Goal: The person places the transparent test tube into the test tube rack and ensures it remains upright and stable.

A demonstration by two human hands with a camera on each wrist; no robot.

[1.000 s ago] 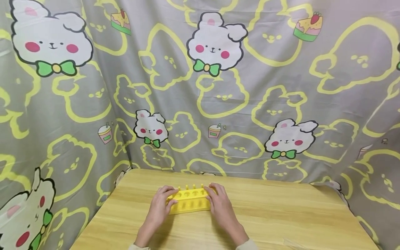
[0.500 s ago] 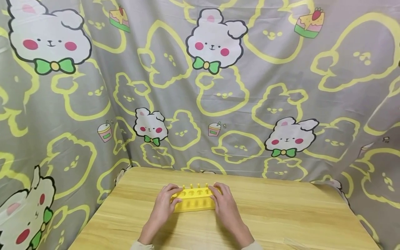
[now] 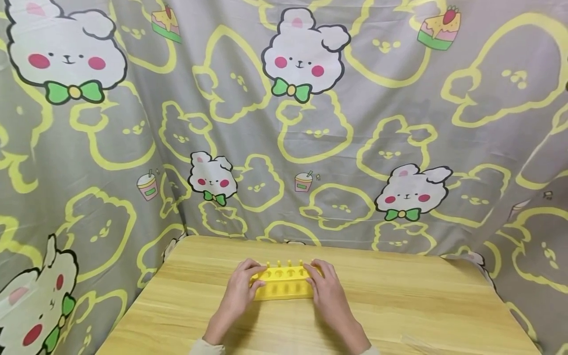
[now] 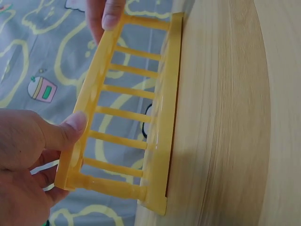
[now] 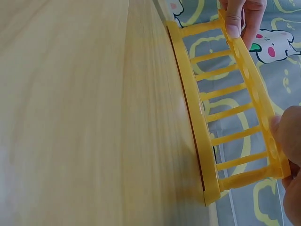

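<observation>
A yellow plastic test tube rack stands upright near the middle of the wooden table, with round holes in its top plate and short pegs along the back. My left hand grips its left end, thumb on the near edge. At the right end, my right hand holds the top plate in the same way. The left wrist view shows the left thumb pressed on the top bar of the rack, with several thin rods below. In the right wrist view the base of the rack lies along the tabletop.
The wooden table reaches back to a grey curtain printed with rabbits and yellow outlines, which also hangs at both sides. A thin, see-through strip lies at the near right of the table.
Both hands have moved the rack a little to the right across the table, keeping their grip on its ends. The head view has shifted slightly.
</observation>
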